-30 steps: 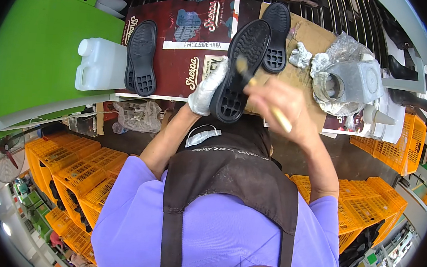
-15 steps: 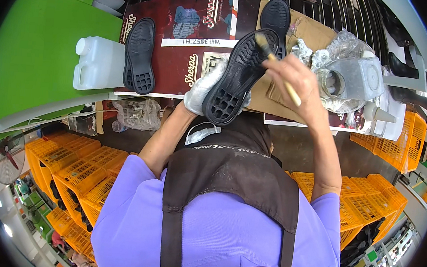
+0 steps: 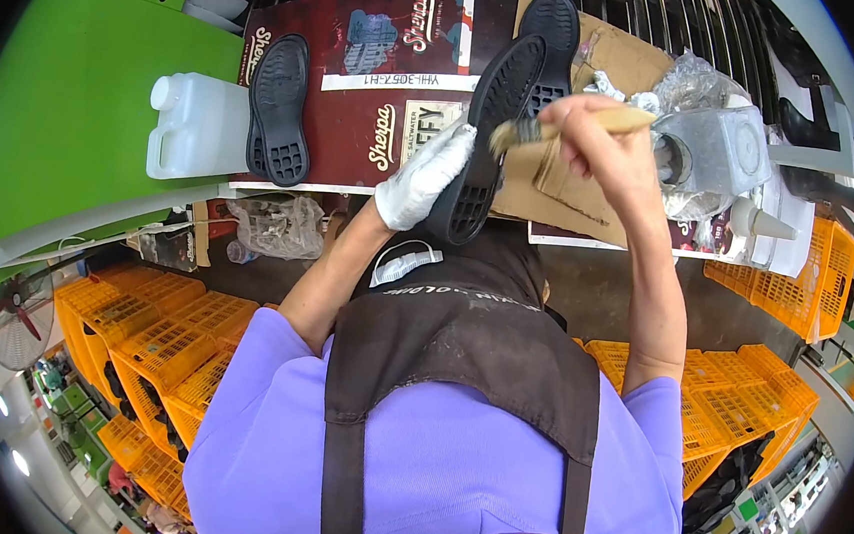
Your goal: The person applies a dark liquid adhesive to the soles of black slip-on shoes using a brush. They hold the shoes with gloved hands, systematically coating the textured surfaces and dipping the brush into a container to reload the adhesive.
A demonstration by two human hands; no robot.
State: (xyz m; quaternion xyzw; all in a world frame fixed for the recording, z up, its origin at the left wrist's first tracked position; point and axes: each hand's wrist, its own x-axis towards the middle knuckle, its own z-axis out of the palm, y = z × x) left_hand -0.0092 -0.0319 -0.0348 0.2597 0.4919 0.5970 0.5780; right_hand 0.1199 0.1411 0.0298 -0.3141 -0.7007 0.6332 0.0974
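In a white glove, my left hand (image 3: 424, 178) grips a black shoe sole (image 3: 485, 136) by its side, tilted on edge with its hollow inner face turned to the right. My bare right hand (image 3: 602, 145) is closed round a wooden-handled brush (image 3: 624, 120). The bristles are at the sole's right edge, blurred by motion; whether they touch it I cannot tell. Behind the held sole, another black sole (image 3: 550, 38) lies on brown cardboard (image 3: 577, 204). Further left, a pair of black soles (image 3: 281, 105) rests on the dark red printed cardboard (image 3: 348, 125).
A white plastic jug (image 3: 197, 128) stands at the left on a green surface (image 3: 90, 90). At the right are a clear container (image 3: 722, 150) lying on its side, crumpled plastic (image 3: 697, 87) and a nozzle bottle (image 3: 759, 223). Orange crates (image 3: 176, 338) stack on both sides below.
My left hand has turned the sole more onto its edge. The brush has moved down from the sole's toe area to its right side, its handle swinging up to the right.
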